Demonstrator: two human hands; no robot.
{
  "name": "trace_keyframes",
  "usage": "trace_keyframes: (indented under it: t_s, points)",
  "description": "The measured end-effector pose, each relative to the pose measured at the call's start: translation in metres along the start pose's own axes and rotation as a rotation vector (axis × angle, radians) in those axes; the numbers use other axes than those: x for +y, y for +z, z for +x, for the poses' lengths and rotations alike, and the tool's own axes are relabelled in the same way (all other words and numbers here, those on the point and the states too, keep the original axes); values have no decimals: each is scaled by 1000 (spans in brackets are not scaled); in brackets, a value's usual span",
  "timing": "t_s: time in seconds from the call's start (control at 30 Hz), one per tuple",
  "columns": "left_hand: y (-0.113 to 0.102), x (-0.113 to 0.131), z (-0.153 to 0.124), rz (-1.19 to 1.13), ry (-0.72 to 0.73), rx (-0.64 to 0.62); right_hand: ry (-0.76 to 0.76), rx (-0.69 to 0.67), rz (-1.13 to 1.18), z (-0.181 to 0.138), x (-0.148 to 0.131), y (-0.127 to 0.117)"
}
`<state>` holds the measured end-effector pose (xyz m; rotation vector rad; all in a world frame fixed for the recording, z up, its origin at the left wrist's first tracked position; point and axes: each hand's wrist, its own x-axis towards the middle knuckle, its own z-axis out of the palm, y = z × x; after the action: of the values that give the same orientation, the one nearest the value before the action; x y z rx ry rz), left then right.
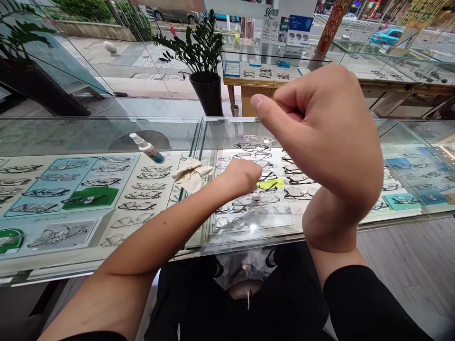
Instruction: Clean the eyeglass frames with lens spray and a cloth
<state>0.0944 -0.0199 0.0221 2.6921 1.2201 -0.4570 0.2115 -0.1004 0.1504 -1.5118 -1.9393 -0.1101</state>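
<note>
My left hand (243, 177) is closed low over the glass display counter (256, 239), knuckles up. Its fingertips are hidden, so what it grips, if anything, does not show. Dark eyeglasses (272, 183) on a yellow-green patch appear just beyond it; whether the hand touches them I cannot tell. Raised close to the camera, my right hand (334, 132) has its fingers curled in and the thumb pointing left; nothing shows in it. A crumpled cream cloth (193, 175) lies on the counter left of my left hand. Farther left is a white-capped spray bottle (147, 148), seen tilted.
Rows of eyeglasses (140, 194) fill the counter, some on blue and green trays (91, 198). A potted plant (206, 90) stands behind it. Another display case (266, 71) is beyond, near a street with a blue car (386, 37). My legs are below the counter's front edge.
</note>
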Motion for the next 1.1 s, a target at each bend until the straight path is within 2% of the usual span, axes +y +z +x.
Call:
trace_keyframes:
  t_s: [0.17, 0.3, 0.43, 0.57, 0.63, 0.7, 0.83, 0.9, 1.0, 1.1]
  points:
    - [4, 0, 7, -56, 27, -47, -23, 20, 31, 0, 3, 0]
    - [1, 2, 5, -13, 45, -65, -32, 10, 30, 1, 3, 0]
    - [-6, -2, -1, -26, 44, -19, -13, 15, 24, 1, 3, 0]
    - [-22, -21, -17, -156, 82, 77, -27, 18, 23, -1, 4, -1]
    - [-34, -36, -28, -277, 100, 150, -37, 28, 25, -2, 4, -2]
    - [-45, -53, -40, -475, 130, 286, -35, 42, 44, -1, 4, -2]
    - [-62, -77, -57, -945, 275, 744, -18, 64, 140, 2, 5, 5]
    - [-66, -80, -61, -1151, 349, 896, -16, 83, 209, 5, 7, 11]
    - [-69, -75, -67, -1353, 382, 997, -46, 102, 346, 8, 9, 20]
    - [-71, -66, -75, -1436, 357, 1050, -81, 109, 478, 10, 8, 26]
